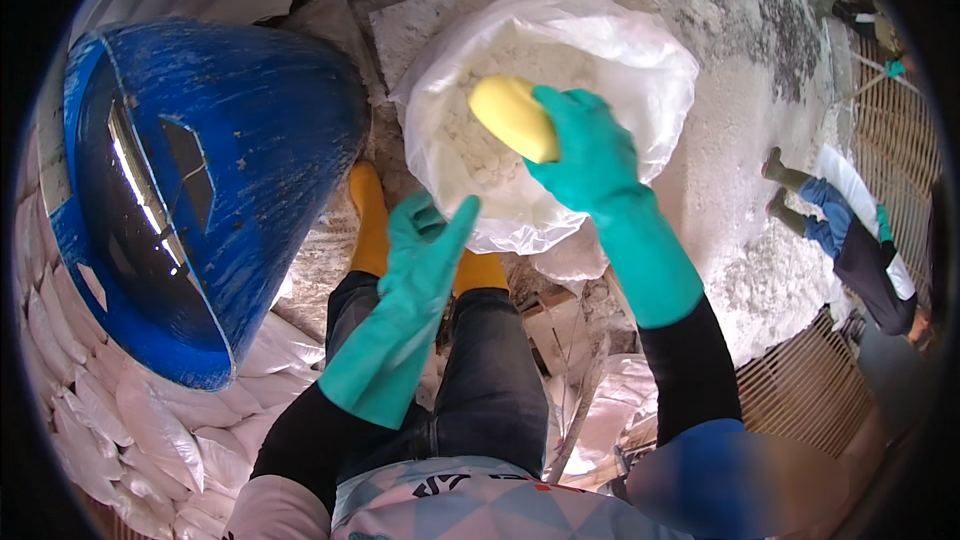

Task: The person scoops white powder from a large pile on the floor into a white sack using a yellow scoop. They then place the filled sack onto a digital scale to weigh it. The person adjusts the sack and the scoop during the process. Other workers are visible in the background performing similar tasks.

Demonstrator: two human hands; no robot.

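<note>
Drum (215,190): big blue barrel at 9 o'clock, tilted, its open mouth facing the camera, dark inside, a bright streak of light on the inner wall.
Sacks (150,440): white filled sacks stacked at 7 o'clock, under and beside the drum; no marks readable.
Bag (620,50): open clear plastic bag at 12 o'clock, its rim rolled outward, holding white lumpy powder (480,140).
Floor (740,90): white-dusted ground from 1 to 3 o'clock; a slatted grate (810,390) at 4 o'clock.
Other person (860,240): at 3 o'clock, in dark and blue clothes with olive boots, well apart from the bag.
Right hand (590,150): in a teal glove, over the bag's mouth, fingers closed around the scoop.
Scoop (515,118): yellow, rounded, over the powder inside the bag, near its centre, held at its 4 o'clock end.
Left hand (430,240): teal glove, open with fingers straight, empty, at the bag's 7 o'clock edge; I cannot tell whether it touches the plastic.
Boots (368,220): yellow, below the bag, at the picture's centre.
</note>
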